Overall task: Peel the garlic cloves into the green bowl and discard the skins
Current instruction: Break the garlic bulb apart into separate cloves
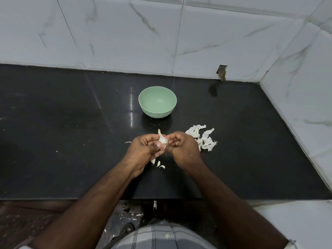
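Upright pale-green bowl [157, 102] on black counter; white garlic piece [162, 139] nearby, loose skins [203, 138] to its right.

On the worktop [71, 123], the bowl [157, 101] sits behind both hands [143, 150] — a garlic piece [162, 139] between them. Skins [202, 137] lie right; loose cloves [159, 164] just before the hands.
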